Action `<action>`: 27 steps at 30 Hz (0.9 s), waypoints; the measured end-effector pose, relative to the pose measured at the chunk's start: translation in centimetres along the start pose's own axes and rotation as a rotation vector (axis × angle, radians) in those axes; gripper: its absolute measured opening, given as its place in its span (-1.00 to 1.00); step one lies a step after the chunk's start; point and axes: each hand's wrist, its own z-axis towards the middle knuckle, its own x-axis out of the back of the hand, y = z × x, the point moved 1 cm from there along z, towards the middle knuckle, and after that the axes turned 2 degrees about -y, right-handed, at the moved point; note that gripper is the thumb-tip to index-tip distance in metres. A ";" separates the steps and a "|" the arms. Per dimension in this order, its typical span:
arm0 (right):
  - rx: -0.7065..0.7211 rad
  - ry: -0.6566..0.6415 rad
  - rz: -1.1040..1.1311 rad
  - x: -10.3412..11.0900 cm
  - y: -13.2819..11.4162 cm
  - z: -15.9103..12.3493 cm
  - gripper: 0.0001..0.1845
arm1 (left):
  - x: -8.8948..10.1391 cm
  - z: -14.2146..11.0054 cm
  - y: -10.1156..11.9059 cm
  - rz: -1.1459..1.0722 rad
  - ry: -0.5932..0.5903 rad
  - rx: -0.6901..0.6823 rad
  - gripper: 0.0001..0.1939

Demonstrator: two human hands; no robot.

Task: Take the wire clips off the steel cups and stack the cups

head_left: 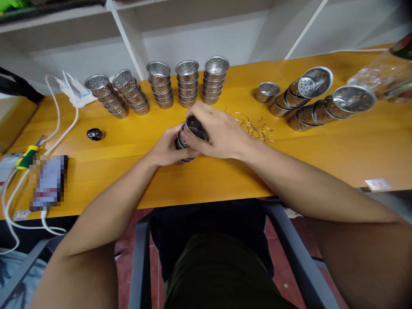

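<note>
A short stack of perforated metal cups (197,129) stands near the front of the table, between my hands. My left hand (167,147) is wrapped round the stack's left side and front. From above and the right, my right hand (222,131) grips the top cup by its rim and side. The fingers cover much of the stack, so its lower cups show only in part. Just right of my right hand lies a loose pile of thin curved wires (257,128).
Several stacks of matching cups (187,81) line the back, with leaning stacks (322,109) and a single cup (268,91) at the right. On the left are a phone (48,182), white cables (64,133), a screwdriver (27,156) and a shiny black object (95,134).
</note>
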 end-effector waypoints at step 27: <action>-0.106 -0.114 0.133 -2.4 6.6 0.1 0.11 | 4.2 0.3 -3.6 0.412 0.497 -0.001 -0.02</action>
